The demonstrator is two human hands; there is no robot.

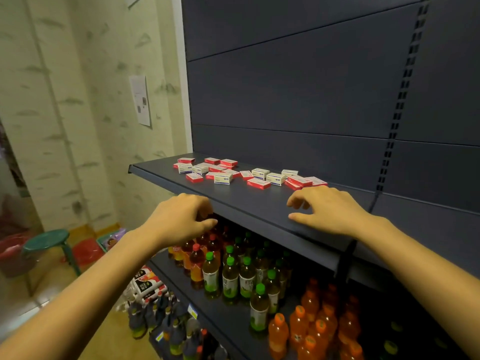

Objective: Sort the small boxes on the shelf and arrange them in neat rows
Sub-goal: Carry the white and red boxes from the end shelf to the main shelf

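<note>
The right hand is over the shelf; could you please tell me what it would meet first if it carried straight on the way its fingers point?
Most likely the red boxes at the right end of the scatter, just beyond the right hand on the shelf; depth is hard to judge.

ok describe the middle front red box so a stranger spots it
Start at the dark grey metal shelf above the drink bottles. Midway along its scattered small boxes, a flat red cardboard box lies in front of two taller white boxes. It sits singly, between the left clump and the red pile by the right hand.
</note>
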